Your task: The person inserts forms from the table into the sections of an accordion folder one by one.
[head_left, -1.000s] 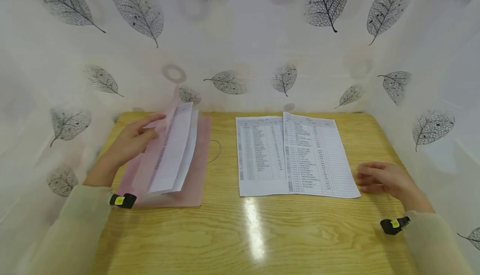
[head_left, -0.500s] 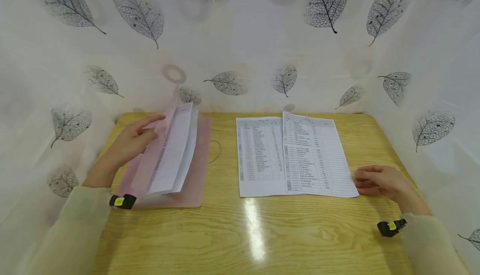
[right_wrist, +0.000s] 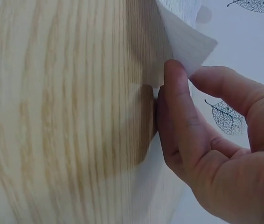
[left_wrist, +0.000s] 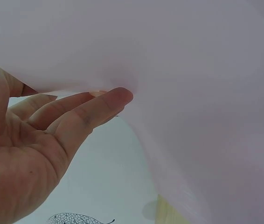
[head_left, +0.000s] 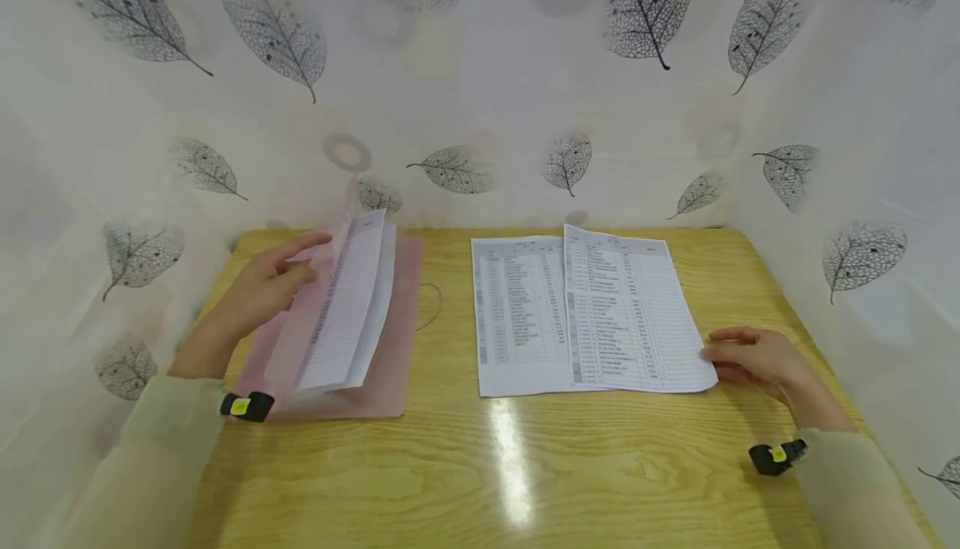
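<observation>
A pink folder (head_left: 408,324) lies on the left of the table, its translucent cover raised, with white printed pages (head_left: 345,307) tilted up inside. My left hand (head_left: 262,286) holds that cover at its left edge; in the left wrist view the fingers (left_wrist: 118,96) touch the pink film (left_wrist: 206,93) and the thumb is partly hidden behind it. Two printed sheets lie to the right. The right-hand sheet (head_left: 626,311) overlaps the left one (head_left: 521,316). My right hand (head_left: 761,361) pinches its lower right corner (right_wrist: 188,42) between thumb and finger, the corner lifted off the wood.
A thin elastic loop (head_left: 431,306) sticks out from the folder's right side. The wooden table (head_left: 405,482) carries everything. White curtain (head_left: 480,99) with a leaf print closes in the back and both sides.
My right hand has moved slightly left and come to grip the right-hand sheet's corner, and that sheet has shifted a little left. The left hand and folder stay put.
</observation>
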Tool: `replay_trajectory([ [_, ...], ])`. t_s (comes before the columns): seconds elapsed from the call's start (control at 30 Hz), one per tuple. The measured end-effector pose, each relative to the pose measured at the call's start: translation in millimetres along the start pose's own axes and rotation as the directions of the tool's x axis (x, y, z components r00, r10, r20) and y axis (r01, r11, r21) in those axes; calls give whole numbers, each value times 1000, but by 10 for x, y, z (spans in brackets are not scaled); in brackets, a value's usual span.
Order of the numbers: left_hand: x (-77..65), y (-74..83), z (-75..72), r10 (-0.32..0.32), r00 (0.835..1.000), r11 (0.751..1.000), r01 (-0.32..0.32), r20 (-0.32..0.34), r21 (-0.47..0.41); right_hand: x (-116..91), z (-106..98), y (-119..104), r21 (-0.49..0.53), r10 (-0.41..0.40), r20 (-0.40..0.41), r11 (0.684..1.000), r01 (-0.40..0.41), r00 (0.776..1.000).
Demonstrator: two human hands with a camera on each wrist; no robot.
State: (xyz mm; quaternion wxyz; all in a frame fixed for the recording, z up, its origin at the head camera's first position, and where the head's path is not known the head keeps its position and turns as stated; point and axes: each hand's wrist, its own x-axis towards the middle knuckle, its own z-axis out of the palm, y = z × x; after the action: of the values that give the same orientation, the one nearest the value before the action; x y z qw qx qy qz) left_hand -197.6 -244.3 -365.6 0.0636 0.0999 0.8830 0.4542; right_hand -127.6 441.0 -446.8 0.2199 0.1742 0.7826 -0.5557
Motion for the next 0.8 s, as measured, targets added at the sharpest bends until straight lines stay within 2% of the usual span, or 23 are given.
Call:
replay_trajectory([
  [0.33, -2, 19, 2, 9, 1000, 1000, -9, -7, -3, 33, 78, -78, -69, -3, -94, 998, -4, 996],
  [0.63, -5, 30, -4, 12, 1000, 1000, -12, -7, 2, 152, 127, -112, -48, 26, -95, 998, -31, 995],
  [0.8, -10, 20, -4, 26, 1000, 1000, -26, -10, -11, 231, 112, -116, -100, 42, -109, 994, -53, 993],
])
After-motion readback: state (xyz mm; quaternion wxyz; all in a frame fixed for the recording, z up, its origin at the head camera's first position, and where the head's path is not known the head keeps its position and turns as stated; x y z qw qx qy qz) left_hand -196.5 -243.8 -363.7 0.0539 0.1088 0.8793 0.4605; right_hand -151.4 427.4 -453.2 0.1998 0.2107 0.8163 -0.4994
